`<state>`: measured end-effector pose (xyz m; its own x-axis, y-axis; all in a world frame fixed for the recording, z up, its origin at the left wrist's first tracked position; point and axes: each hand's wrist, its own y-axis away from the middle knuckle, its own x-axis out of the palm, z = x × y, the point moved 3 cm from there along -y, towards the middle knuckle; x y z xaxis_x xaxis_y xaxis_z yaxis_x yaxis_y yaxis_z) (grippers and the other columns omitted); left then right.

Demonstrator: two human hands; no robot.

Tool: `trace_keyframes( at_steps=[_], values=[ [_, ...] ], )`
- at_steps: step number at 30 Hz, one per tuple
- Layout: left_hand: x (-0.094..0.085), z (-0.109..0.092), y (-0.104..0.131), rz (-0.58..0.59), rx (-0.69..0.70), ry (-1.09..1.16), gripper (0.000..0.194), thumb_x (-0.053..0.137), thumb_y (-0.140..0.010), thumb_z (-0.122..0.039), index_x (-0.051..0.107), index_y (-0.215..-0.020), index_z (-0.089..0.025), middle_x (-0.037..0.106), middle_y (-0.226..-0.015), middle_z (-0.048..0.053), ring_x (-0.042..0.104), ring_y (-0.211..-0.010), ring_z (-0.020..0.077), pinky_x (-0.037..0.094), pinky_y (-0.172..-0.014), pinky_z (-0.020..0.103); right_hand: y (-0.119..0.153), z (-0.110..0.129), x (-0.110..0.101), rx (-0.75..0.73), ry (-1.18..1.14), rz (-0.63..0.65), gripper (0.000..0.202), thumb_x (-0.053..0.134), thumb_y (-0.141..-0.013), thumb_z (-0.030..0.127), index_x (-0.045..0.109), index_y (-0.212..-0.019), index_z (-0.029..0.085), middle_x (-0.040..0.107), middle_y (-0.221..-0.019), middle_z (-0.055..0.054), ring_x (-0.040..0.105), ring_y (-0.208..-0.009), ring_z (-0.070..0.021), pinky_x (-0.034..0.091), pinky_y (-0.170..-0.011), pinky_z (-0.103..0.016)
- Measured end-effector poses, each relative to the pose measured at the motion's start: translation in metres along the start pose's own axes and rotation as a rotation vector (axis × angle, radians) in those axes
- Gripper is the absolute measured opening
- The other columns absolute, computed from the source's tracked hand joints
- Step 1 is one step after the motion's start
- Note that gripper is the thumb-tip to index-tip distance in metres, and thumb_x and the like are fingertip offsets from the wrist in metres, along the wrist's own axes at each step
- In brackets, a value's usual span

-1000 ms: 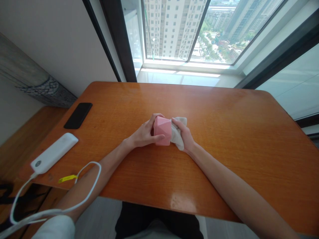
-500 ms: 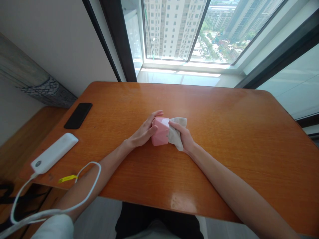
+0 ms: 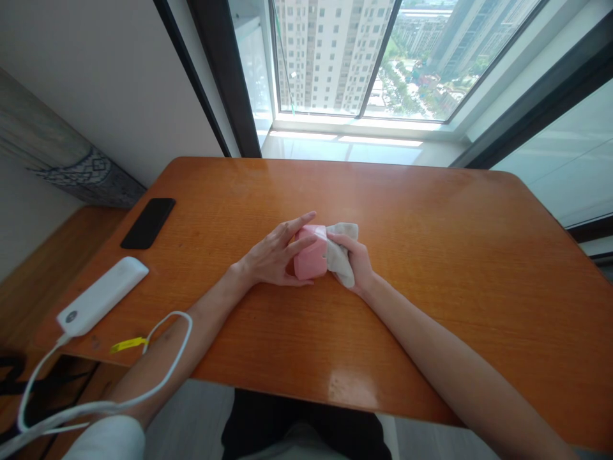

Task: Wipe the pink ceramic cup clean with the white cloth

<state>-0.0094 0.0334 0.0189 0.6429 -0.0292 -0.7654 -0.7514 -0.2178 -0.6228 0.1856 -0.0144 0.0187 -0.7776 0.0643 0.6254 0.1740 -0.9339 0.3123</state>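
Observation:
A small, shiny pink faceted object (image 3: 311, 259) is between my two hands over the middle of the table. My left hand (image 3: 282, 252) lies against its left side with the fingers spread around it, one across its top and one near its lower edge. My right hand (image 3: 357, 259) grips a crumpled pale grey cloth (image 3: 341, 260) at the pink object's right side. The cloth meets that side and hides it in part. Whether the right fingertips also touch the pink object cannot be made out.
On the brown wooden table (image 3: 431, 255), a black phone (image 3: 148, 223) lies at the left. Nearer is a white oblong device (image 3: 103, 297) with a white cable (image 3: 184, 348) looping over my left forearm. A yellow tag (image 3: 128, 345) is beside it. Behind stands a window (image 3: 345, 64).
My left hand has shifted its hold, its fingers now spread wider over and below the pink object. The pink object looks slightly turned. My right hand still holds the cloth.

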Motion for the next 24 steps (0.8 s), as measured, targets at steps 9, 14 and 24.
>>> trace_keyframes(
  at_steps=[9,14,24],
  values=[
    [-0.004,-0.006,-0.007,0.006,-0.174,0.124,0.112,0.094,-0.076,-0.063,0.036,-0.168,-0.033,0.047,-0.163,0.02,0.059,-0.147,0.0424,0.06,-0.117,0.061,-0.003,-0.004,-0.007,-0.023,0.041,0.009,0.031,0.093,-0.066,0.04,0.079,-0.085,0.019,0.075,-0.068,-0.001,0.065,-0.063,-0.0169,0.052,-0.061,-0.029],
    [-0.006,-0.01,-0.012,0.022,-0.218,0.168,0.108,0.096,-0.075,-0.059,0.039,-0.163,-0.034,0.048,-0.16,0.018,0.059,-0.145,0.0416,0.06,-0.115,0.061,-0.003,-0.005,-0.008,-0.034,0.078,0.011,0.029,0.092,-0.066,0.039,0.076,-0.081,0.02,0.072,-0.066,0.0,0.061,-0.06,-0.0165,0.049,-0.058,-0.03],
    [-0.009,-0.014,-0.017,0.011,-0.289,0.276,0.102,0.096,-0.074,-0.058,0.045,-0.158,-0.031,0.053,-0.151,0.016,0.063,-0.138,0.0383,0.06,-0.111,0.056,-0.001,-0.003,-0.003,-0.05,0.05,-0.016,0.032,0.097,-0.058,0.037,0.076,-0.075,0.019,0.07,-0.066,0.001,0.056,-0.059,-0.0134,0.046,-0.057,-0.027]
  ],
)
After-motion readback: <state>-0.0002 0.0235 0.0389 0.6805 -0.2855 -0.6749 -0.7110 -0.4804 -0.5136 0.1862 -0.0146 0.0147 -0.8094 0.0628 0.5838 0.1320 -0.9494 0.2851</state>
